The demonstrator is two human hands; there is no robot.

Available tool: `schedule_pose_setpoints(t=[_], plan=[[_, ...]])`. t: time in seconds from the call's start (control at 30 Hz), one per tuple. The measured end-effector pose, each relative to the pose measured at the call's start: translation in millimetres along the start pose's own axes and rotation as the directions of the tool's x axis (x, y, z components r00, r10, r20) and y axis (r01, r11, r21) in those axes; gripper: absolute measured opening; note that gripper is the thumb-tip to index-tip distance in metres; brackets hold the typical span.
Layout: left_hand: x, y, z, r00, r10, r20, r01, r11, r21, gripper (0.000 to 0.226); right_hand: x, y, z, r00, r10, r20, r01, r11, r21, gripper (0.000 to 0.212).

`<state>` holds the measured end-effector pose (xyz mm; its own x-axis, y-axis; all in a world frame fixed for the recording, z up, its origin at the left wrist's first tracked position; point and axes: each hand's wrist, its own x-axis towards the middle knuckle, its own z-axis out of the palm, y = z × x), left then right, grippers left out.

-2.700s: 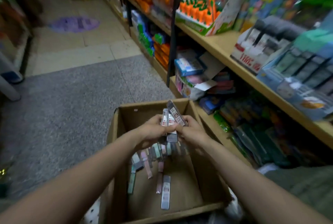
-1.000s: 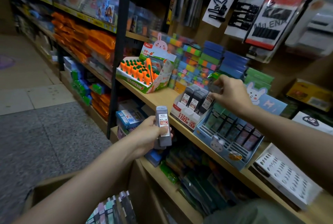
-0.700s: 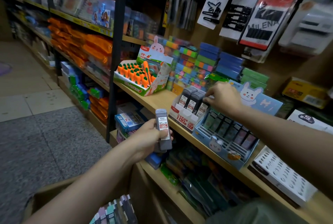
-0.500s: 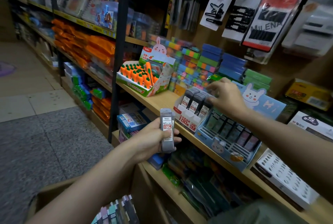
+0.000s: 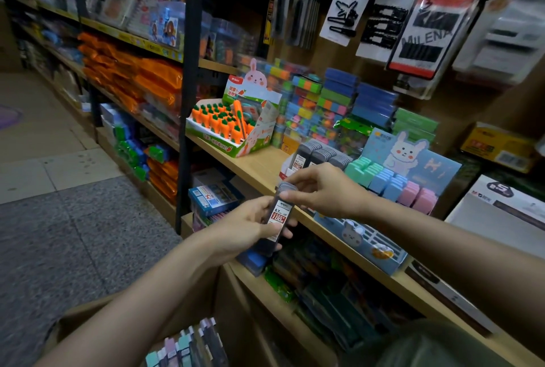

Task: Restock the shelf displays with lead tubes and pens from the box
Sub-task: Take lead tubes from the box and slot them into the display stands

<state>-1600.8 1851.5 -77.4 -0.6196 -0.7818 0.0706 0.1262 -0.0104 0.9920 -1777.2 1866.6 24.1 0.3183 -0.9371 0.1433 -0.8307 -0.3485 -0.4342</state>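
My left hand grips a small stack of dark grey lead tubes with a red and white 0.7 label, upright, in front of the wooden shelf. My right hand pinches the top of the front tube with thumb and forefinger. Behind the hands stands the red and white lead tube display with several dark tubes in it. To its right is a blue bunny display with pastel tubes. The cardboard box sits low, with several pastel tubes in it.
A carrot pen display stands left of the lead tubes. Stacked coloured erasers fill the shelf's back. Hair clip cards hang above. A black upright post divides the shelving. A white box lies at the right. Grey floor lies to the left.
My right hand came back from the lead tube display to the tubes in my left hand and now pinches the front one. Earlier both hands lifted the tubes out of the box.
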Motion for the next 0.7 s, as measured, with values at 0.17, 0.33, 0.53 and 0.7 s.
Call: schedule_pose_setpoints(t=[0.17, 0.33, 0.53, 0.7], plan=[[5, -2, -4, 0.997, -0.024, -0.077, 0.031, 0.995, 0.092, 0.028, 4, -2, -33, 0.998, 0.031, -0.047, -0.031, 0.999, -0.007, 0.01], [2, -13, -13, 0.939, 0.184, -0.29, 0.016, 0.819, 0.573, 0.04, 16, 27, -94, 0.898, 0.141, -0.417, -0.2, 0.975, -0.101, 0.027], [14, -26, 20, 0.935, 0.323, -0.147, -0.088, 0.611, 0.787, 0.056, 29, 55, -86, 0.887, 0.115, -0.447, -0.246, 0.937, -0.248, 0.031], [52, -14, 50, 0.95, 0.277, -0.145, -0.015, 0.505, 0.863, 0.064, 40, 66, -72, 0.916, 0.085, -0.393, -0.226, 0.917, -0.328, 0.033]])
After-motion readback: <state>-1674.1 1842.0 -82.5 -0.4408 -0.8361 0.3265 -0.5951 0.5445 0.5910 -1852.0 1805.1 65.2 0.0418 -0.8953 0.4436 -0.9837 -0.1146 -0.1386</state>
